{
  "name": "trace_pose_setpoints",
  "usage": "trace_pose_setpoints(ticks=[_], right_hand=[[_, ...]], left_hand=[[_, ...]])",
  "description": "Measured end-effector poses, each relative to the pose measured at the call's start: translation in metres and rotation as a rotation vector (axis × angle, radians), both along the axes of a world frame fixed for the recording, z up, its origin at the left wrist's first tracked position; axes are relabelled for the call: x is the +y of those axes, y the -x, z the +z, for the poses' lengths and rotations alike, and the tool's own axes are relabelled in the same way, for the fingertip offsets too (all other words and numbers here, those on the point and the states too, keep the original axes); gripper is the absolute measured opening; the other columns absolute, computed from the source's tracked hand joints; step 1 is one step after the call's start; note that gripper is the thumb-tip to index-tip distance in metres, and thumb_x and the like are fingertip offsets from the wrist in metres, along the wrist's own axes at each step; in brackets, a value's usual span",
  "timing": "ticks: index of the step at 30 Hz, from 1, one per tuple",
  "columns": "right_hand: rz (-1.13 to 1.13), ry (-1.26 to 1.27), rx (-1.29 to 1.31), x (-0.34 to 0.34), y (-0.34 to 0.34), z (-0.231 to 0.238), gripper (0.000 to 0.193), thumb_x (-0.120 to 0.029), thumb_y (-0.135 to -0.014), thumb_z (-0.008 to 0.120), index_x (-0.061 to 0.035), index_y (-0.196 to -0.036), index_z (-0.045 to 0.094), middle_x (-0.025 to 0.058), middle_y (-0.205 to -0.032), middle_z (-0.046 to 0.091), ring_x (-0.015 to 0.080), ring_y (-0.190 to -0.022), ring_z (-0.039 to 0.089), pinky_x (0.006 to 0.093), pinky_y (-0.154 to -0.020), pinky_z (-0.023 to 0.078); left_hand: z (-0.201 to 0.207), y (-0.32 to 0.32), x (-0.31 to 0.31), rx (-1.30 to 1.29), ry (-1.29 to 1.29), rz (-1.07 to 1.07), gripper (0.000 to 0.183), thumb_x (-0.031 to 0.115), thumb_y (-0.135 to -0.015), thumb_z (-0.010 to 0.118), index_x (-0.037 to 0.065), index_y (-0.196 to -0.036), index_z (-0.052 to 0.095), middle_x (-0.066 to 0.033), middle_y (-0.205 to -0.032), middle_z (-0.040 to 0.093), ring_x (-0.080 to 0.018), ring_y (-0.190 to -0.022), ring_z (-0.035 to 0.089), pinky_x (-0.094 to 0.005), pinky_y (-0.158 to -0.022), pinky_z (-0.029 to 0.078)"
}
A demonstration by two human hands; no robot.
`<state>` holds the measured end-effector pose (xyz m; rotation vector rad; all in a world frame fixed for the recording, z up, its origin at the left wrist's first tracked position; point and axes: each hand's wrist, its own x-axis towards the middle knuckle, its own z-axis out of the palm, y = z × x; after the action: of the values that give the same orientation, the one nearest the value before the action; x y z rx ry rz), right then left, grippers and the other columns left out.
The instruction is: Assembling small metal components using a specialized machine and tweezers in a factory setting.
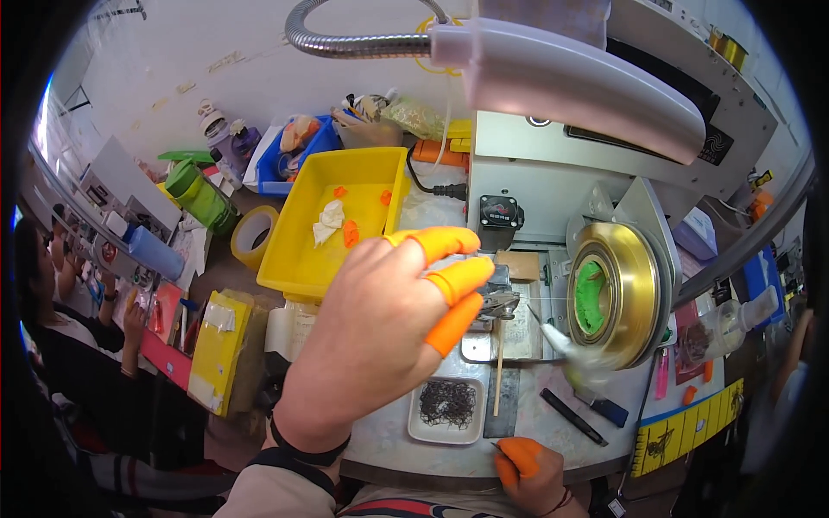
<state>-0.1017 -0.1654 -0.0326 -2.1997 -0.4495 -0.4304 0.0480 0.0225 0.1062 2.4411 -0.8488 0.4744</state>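
Observation:
My left hand [367, 324], with orange finger cots, reaches over the small metal mechanism [499, 302] at the front of a bench machine. Its fingers are curled together; whatever they grip is hidden. Low at the table's front edge is my right hand [528, 476], also in orange finger cots. Its fingers are pinched, with a small dark tip showing at them that I cannot identify. Between the hands stands a white dish [414, 426] of thin dark wire pieces. A wooden stick [499, 371] rises from near a grey metal strip [503, 423] toward the mechanism.
A gold spool [635, 293] with a green core stands right of the mechanism; a blurred white object [566, 341] is before it. A black pen-like tool [572, 416] lies nearby. A yellow bin [298, 190] stands left; a lamp [587, 82] hangs above. A co-worker [78, 345] sits far left.

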Motion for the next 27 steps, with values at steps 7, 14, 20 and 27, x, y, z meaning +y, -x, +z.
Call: trace_pose_setpoints(ticks=[7, 14, 20, 27], right_hand=[[0.008, -0.028, 0.041, 0.001, -0.008, 0.002, 0.018, -0.003, -0.071, 0.062, -0.0017, -0.088, 0.059, 0.0155, -0.079, 0.060, 0.0296, -0.064, 0.058, 0.0327, -0.054, 0.048], [0.004, -0.051, 0.083, 0.002, -0.009, 0.002, 0.018, -0.004, -0.070, 0.063, -0.0019, -0.088, 0.059, 0.0154, -0.078, 0.060, 0.0298, -0.062, 0.058, 0.0326, -0.054, 0.048], [0.011, -0.060, 0.105, 0.001, -0.010, 0.001, 0.019, -0.004, -0.071, 0.062, -0.0019, -0.089, 0.059, 0.0150, -0.076, 0.060, 0.0293, -0.062, 0.058, 0.0326, -0.053, 0.048], [0.019, -0.085, 0.095, 0.000, -0.012, 0.004, 0.019, -0.004, -0.070, 0.063, -0.0014, -0.089, 0.060, 0.0151, -0.076, 0.060, 0.0294, -0.061, 0.058, 0.0317, -0.053, 0.048]], left_hand=[[-0.026, -0.011, -0.013, 0.020, -0.013, -0.080, 0.019, 0.010, -0.068, 0.065, 0.005, -0.086, 0.063, -0.0074, -0.088, 0.059, -0.0244, -0.078, 0.055, -0.0336, -0.070, 0.043], [-0.031, -0.014, -0.015, 0.015, 0.024, -0.076, 0.016, 0.008, -0.066, 0.066, 0.005, -0.082, 0.063, -0.0074, -0.084, 0.058, -0.0239, -0.075, 0.055, -0.0320, -0.067, 0.044], [-0.031, -0.014, -0.016, 0.014, 0.022, -0.062, 0.017, 0.008, -0.066, 0.066, 0.004, -0.082, 0.063, -0.0073, -0.083, 0.059, -0.0244, -0.074, 0.055, -0.0321, -0.066, 0.045], [-0.032, -0.014, -0.017, 0.025, 0.042, -0.062, 0.018, 0.007, -0.065, 0.067, 0.004, -0.082, 0.063, -0.0075, -0.083, 0.058, -0.0243, -0.074, 0.055, -0.0316, -0.066, 0.044]])
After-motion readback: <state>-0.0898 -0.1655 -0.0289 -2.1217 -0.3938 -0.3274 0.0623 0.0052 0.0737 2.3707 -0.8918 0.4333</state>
